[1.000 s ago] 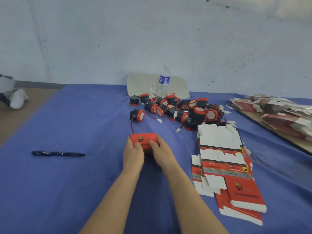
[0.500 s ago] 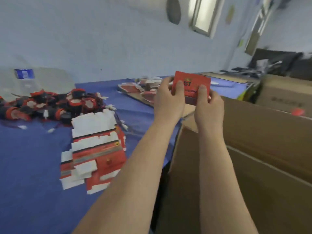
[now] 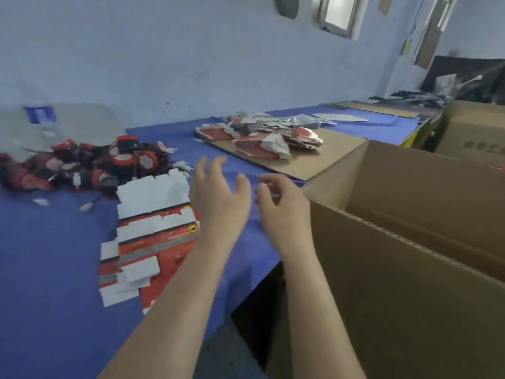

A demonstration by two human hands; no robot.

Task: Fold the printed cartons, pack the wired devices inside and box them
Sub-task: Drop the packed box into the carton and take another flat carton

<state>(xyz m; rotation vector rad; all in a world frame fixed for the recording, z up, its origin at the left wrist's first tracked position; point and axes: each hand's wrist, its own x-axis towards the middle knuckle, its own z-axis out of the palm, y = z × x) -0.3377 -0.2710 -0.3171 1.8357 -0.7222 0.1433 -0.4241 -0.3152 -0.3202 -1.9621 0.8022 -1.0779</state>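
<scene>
Both hands hang empty above the blue table's right end. My left hand [image 3: 218,192] has its fingers spread and relaxed. My right hand [image 3: 281,203] is beside it, fingers loosely curled, holding nothing, just left of the large open cardboard box [image 3: 382,283]. A stack of flat printed red-and-white cartons [image 3: 155,231] lies left of my left arm. A pile of red-and-black wired devices [image 3: 90,165] sits farther left at the back. The packed red carton is out of sight.
A second heap of flat cartons [image 3: 262,138] lies on a cardboard sheet [image 3: 328,157] at the back. Another brown box [image 3: 472,132] stands far right. The blue cloth [image 3: 49,269] covers the table; its edge drops off beside the big box.
Half a second ago both hands held a folded red carton up over the box. Now the carton has left them and the hands have drawn back left over the table edge.
</scene>
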